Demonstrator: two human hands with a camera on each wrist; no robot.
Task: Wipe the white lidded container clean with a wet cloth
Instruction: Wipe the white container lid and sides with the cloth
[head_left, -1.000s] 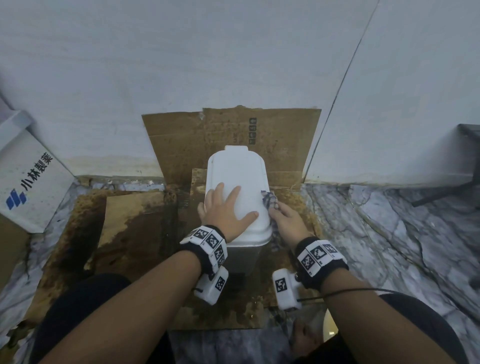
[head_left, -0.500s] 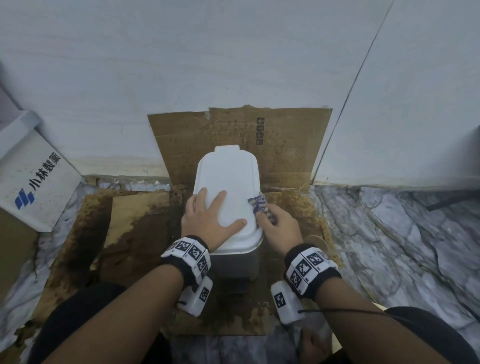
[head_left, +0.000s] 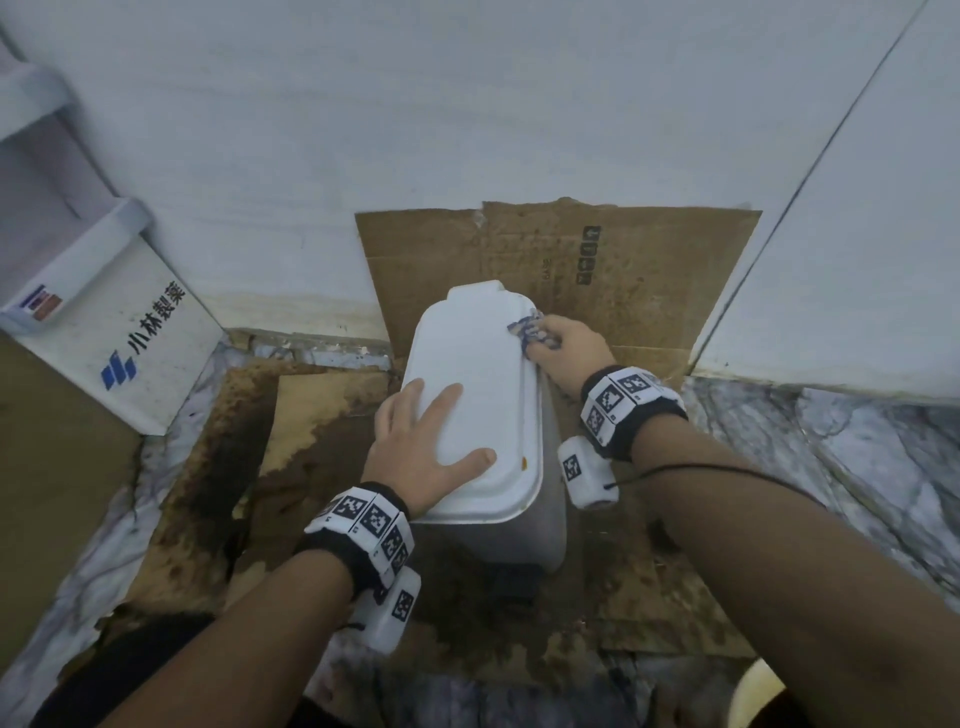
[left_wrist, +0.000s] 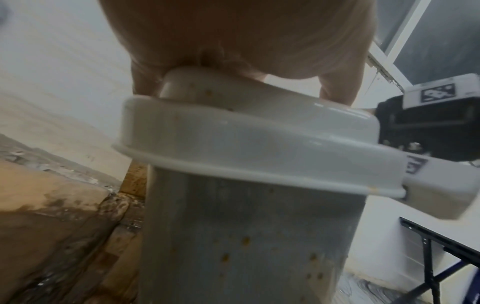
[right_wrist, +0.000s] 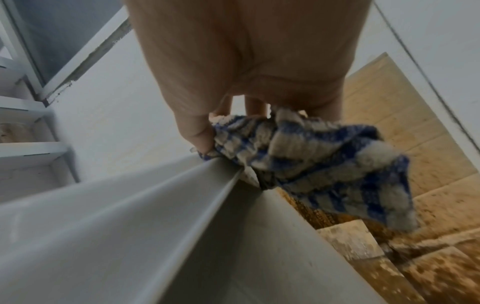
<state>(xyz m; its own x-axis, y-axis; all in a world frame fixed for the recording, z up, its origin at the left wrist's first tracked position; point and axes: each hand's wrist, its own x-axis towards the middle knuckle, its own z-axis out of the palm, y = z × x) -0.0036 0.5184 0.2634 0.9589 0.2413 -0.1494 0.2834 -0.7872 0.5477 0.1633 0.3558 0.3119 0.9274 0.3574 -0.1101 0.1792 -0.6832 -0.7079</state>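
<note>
The white lidded container (head_left: 480, 364) stands upright on wet cardboard against the wall; its lid (left_wrist: 249, 142) and grey side (left_wrist: 246, 236) carry small brown specks. My left hand (head_left: 426, 447) lies flat on the near part of the lid with fingers spread. My right hand (head_left: 558, 345) grips a bunched blue-and-white cloth (head_left: 527, 330) against the lid's far right rim. The right wrist view shows the cloth (right_wrist: 311, 156) pinched under the thumb at the rim's edge (right_wrist: 226, 170).
Stained brown cardboard (head_left: 623, 270) leans on the white wall behind and covers the floor (head_left: 322, 415) around the container. A white printed box (head_left: 119, 338) sits at the left. Marble floor (head_left: 831, 467) runs to the right, with a dark frame (left_wrist: 441, 246) nearby.
My right hand has slid the cloth along the lid's right rim from near the middle to the far corner. The left hand stays flat on the lid.
</note>
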